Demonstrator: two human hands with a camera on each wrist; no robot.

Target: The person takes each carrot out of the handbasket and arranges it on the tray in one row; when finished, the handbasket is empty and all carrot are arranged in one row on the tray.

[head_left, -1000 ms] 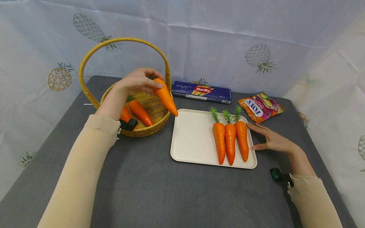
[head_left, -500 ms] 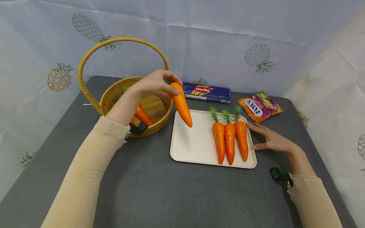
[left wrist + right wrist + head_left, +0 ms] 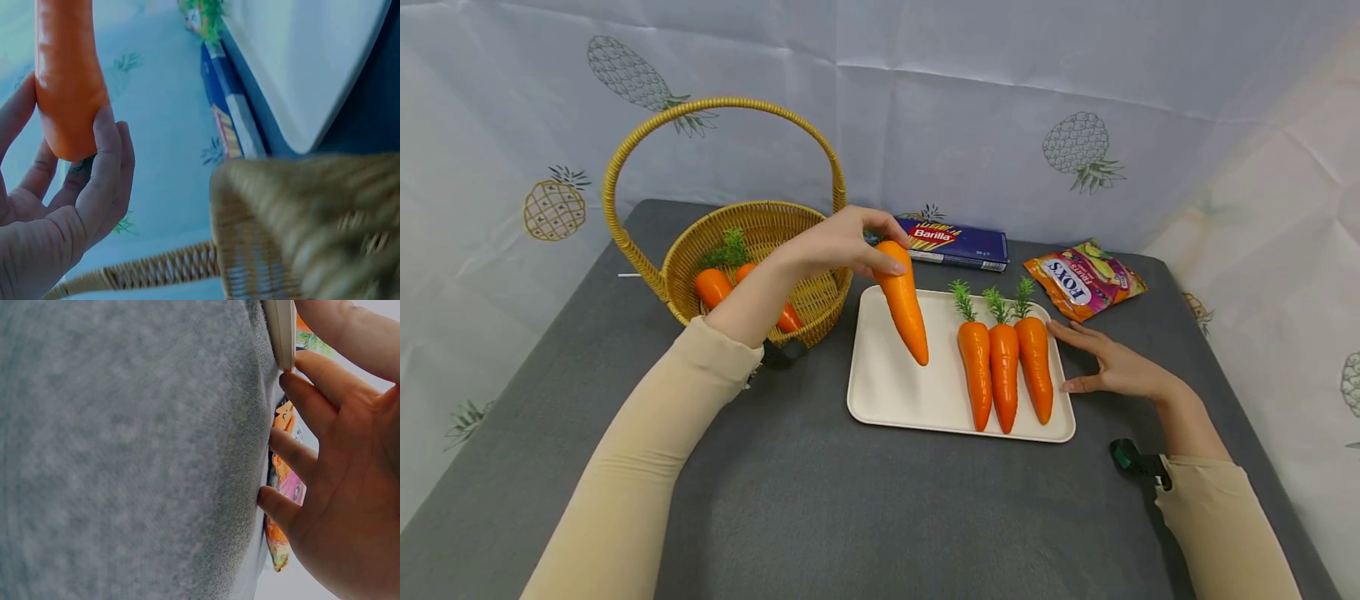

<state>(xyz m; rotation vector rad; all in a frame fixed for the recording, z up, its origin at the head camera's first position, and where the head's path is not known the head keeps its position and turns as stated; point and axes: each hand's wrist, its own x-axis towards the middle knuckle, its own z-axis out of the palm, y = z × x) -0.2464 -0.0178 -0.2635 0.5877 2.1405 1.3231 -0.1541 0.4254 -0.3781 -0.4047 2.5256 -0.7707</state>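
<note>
My left hand (image 3: 850,242) grips an orange carrot (image 3: 904,304) by its thick top end, tip slanting down over the left half of a cream tray (image 3: 891,392). In the left wrist view, fingers and thumb wrap around the carrot (image 3: 69,81), and its greens are mostly hidden by the hand. Three carrots (image 3: 1004,375) with green tops lie side by side on the tray's right half. My right hand (image 3: 1108,362) rests at the tray's right edge with fingers spread. The right wrist view shows fingertips at the tray's rim (image 3: 282,337) and on the table.
A wicker basket (image 3: 681,308) with a tall handle stands at the left, more carrots (image 3: 711,286) inside, partly hidden by my left arm. Behind the tray lie a blue Barilla spaghetti box (image 3: 962,244) and a Fox's sweets bag (image 3: 1084,279). A pineapple-print cloth (image 3: 940,108) hangs behind the grey table.
My left hand has carried the carrot rightward from above the basket to over the tray, and lower. The right hand has stayed at the tray's edge.
</note>
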